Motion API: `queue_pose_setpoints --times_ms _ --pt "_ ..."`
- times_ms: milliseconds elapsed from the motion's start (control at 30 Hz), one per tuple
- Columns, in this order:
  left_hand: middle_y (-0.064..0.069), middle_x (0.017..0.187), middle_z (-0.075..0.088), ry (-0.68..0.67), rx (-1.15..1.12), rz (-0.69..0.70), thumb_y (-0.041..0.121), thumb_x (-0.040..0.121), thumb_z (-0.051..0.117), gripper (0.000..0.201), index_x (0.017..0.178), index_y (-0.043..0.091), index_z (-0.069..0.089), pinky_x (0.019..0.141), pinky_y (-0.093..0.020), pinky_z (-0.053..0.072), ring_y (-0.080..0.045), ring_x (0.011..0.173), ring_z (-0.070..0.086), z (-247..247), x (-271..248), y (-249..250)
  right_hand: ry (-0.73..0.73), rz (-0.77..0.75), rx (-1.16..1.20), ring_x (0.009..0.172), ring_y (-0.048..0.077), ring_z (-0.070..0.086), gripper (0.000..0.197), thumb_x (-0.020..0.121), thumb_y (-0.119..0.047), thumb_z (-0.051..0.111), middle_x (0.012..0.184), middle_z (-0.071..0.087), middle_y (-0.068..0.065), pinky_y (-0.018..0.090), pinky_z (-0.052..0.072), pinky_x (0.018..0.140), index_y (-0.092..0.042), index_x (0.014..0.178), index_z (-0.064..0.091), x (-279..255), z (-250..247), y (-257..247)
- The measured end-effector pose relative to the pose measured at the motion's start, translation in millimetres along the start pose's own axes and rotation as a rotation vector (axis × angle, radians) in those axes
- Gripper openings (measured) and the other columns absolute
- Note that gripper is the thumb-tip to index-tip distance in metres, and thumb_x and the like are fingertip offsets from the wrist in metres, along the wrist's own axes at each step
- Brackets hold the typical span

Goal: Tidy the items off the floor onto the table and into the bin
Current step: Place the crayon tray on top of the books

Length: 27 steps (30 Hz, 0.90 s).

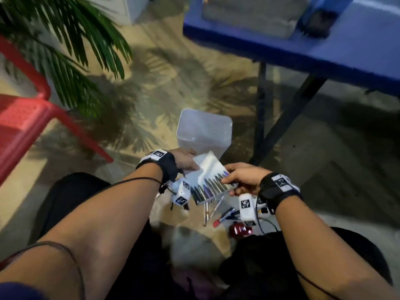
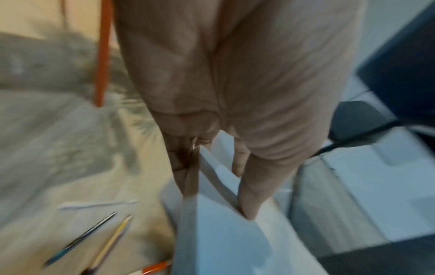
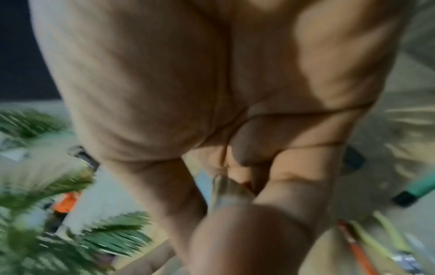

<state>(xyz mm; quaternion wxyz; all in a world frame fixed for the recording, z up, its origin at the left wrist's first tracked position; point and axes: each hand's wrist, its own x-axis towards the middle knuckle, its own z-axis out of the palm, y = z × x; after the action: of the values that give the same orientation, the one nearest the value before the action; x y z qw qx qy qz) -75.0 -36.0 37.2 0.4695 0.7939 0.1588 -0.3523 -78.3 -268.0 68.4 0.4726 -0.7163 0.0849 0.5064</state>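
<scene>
I hold a flat white pencil box (image 1: 207,180), printed with a row of coloured pencils, low over the floor with both hands. My left hand (image 1: 186,159) pinches its far left edge, thumb on top (image 2: 247,201). My right hand (image 1: 233,178) grips its near right corner, fingers curled round the edge of the box (image 3: 226,193). A clear plastic bin (image 1: 184,135) stands on the floor just beyond the box. The blue table (image 1: 324,46) is at the upper right. Several pens and pencils (image 1: 225,215) and a red toy car (image 1: 240,230) lie on the floor under my hands.
A red plastic chair (image 1: 26,122) stands at the left, with a palm plant (image 1: 71,50) behind it. Dark table legs (image 1: 259,109) come down right of the bin. A grey block (image 1: 255,16) lies on the table. My knees frame the floor items.
</scene>
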Motion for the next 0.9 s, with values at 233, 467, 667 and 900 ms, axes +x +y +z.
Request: queue_pose_setpoints --times_ms 233,467,667,900 --pt "-0.018 0.130 0.064 0.103 -0.389 0.240 0.009 0.070 0.083 0.105 0.153 0.038 0.024 0.083 -0.056 0.059 -0.034 0.098 0.073 -22 -151 61 0.019 -0.477 0.320 0.050 0.013 0.064 0.045 0.102 -0.002 0.060 0.100 0.069 0.021 0.018 0.052 0.043 -0.013 0.144 0.051 -133 17 -26" --pt "-0.002 0.110 0.076 -0.119 -0.368 0.536 -0.012 0.072 0.081 0.091 0.137 0.039 0.042 0.074 -0.034 0.060 -0.023 0.095 0.074 -18 -306 95 0.054 -0.751 0.209 0.058 0.019 0.062 0.045 0.095 -0.012 0.066 0.093 0.074 0.010 0.021 0.051 0.045 -0.028 0.137 0.059 -254 35 -65" --pt "-0.003 0.115 0.076 0.057 -0.150 0.794 0.022 0.058 0.097 0.100 0.142 0.041 0.046 0.096 -0.045 0.055 -0.025 0.103 0.073 -45 -370 142 0.121 -0.915 0.122 0.051 0.013 0.057 0.030 0.087 -0.018 0.068 0.086 0.069 0.007 0.016 0.045 0.042 -0.012 0.115 0.076 -329 29 -117" --pt "-0.002 0.121 0.068 0.461 -0.064 0.864 0.025 0.062 0.095 0.070 0.127 0.022 0.068 0.105 -0.038 0.051 -0.013 0.116 0.064 -127 -303 227 0.440 -1.013 0.038 0.055 0.013 0.053 0.019 0.105 -0.011 0.058 0.088 0.056 0.006 0.019 0.038 0.045 -0.008 0.122 0.068 -290 -5 -229"
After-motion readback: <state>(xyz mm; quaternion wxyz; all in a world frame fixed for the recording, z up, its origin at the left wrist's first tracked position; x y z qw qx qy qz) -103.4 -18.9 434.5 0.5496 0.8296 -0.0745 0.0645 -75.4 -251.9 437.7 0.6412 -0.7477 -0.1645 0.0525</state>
